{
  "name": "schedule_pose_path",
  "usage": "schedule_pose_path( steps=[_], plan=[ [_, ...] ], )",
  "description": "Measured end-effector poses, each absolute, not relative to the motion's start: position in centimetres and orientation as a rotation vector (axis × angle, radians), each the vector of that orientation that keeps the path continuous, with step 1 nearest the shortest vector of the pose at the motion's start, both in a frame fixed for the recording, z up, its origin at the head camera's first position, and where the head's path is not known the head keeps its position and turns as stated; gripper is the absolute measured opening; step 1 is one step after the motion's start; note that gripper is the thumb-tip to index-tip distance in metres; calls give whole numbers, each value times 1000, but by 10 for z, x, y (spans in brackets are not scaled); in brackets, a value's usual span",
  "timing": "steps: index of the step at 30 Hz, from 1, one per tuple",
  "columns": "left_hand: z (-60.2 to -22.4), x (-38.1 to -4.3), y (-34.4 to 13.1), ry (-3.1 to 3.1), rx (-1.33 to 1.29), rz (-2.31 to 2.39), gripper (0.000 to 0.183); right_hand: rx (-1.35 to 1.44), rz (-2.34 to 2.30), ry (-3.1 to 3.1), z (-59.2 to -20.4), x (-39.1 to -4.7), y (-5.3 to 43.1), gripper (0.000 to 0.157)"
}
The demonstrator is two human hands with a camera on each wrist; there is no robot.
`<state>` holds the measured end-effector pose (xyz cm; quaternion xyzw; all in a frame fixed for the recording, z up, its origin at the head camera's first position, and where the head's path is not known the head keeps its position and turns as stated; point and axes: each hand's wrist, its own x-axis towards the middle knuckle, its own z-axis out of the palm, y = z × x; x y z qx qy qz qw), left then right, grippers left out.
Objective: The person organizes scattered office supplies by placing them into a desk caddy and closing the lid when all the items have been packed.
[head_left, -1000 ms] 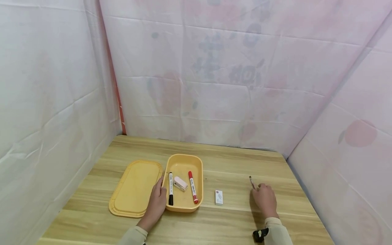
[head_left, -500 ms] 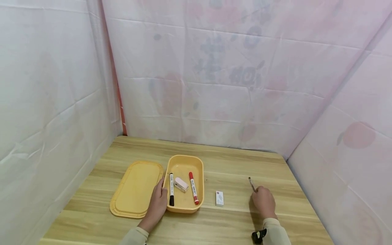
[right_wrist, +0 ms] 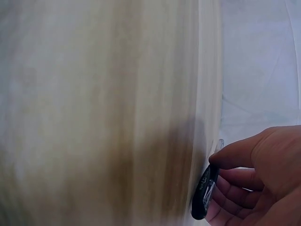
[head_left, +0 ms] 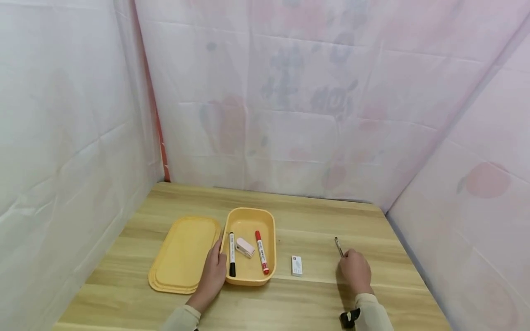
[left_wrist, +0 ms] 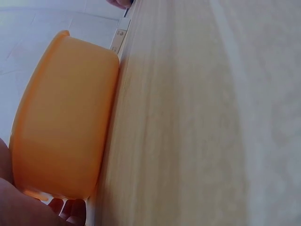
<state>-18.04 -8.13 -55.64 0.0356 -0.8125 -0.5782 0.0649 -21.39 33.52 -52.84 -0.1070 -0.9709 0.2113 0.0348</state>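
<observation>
My left hand (head_left: pixel 212 276) grips the left wall of a yellow plastic box (head_left: pixel 248 282); in the left wrist view its thumb lies at the rim and its fingertips show by the outer wall of the box (left_wrist: pixel 66 117). Inside the box lie a black marker (head_left: pixel 232 255), a pale pink stapler-like object (head_left: pixel 244 247) and a red marker (head_left: pixel 262 252). Over to the right, my right hand (head_left: pixel 357 271) pinches a pen (head_left: pixel 339 247) between thumb and fingers, just above or at the table. The right wrist view shows the pen's black end (right_wrist: pixel 203 195) and clear barrel.
A yellow lid (head_left: pixel 186 253) lies flat to the left of the box. Between the box and my right hand is a small white block (head_left: pixel 296 265) with a red mark. Printed cloth walls (head_left: pixel 290 115) stand around the wooden table (head_left: pixel 314 303).
My right hand has shifted very slightly to the left with the pen still pinched. The left hand keeps its hold on the box.
</observation>
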Motion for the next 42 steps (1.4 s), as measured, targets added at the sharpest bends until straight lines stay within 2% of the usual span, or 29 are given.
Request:
schedule_pose_path(
  steps=[21,42],
  plan=[
    [-550,-176,-80,-2476,112,-1729,52,-265,883,-2907,-501,-219,303,30],
    [-554,-179,-82,-2475,126,-1726,52,-74,1099,-2794,-469,-224,215,22]
  ],
)
